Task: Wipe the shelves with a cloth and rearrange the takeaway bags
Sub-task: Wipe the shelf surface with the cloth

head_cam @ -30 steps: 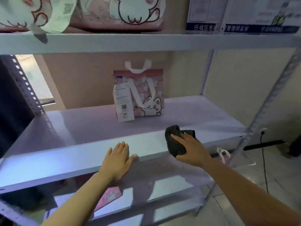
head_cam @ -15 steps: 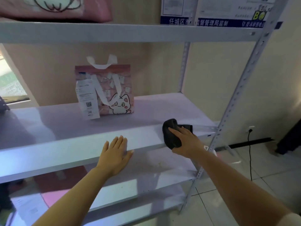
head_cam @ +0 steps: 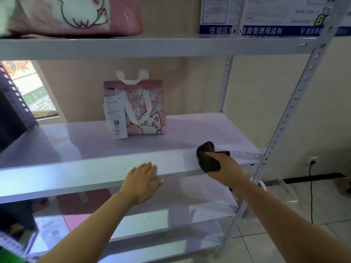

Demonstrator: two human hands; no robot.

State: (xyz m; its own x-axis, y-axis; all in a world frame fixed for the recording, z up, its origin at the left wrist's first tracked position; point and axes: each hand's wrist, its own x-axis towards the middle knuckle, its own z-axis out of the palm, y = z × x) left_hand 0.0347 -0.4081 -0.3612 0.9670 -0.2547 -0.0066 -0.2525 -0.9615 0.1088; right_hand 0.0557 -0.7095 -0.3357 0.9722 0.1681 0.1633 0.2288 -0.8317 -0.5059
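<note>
A pink takeaway bag (head_cam: 144, 109) with a white cat print, white handles and a paper receipt stands upright at the back of the middle shelf (head_cam: 79, 149). My right hand (head_cam: 226, 168) grips a dark cloth (head_cam: 207, 158) against the shelf's front edge, near the right end. My left hand (head_cam: 141, 182) rests flat, fingers straight, on the same front edge, left of the cloth. Another pink cat-print bag (head_cam: 76, 14) lies on the top shelf at upper left.
Perforated metal uprights (head_cam: 296, 103) frame the rack's right side. Lower shelves (head_cam: 199, 204) show crumbs and stains, with pink bags (head_cam: 76, 205) at lower left. Posted notices (head_cam: 266, 14) hang on the wall. A black cable (head_cam: 311, 190) runs from a wall socket over the tiled floor.
The camera view has swung from side to side. My right hand has kept the cloth on the shelf's front edge near the right post. My left hand stays flat on the edge.
</note>
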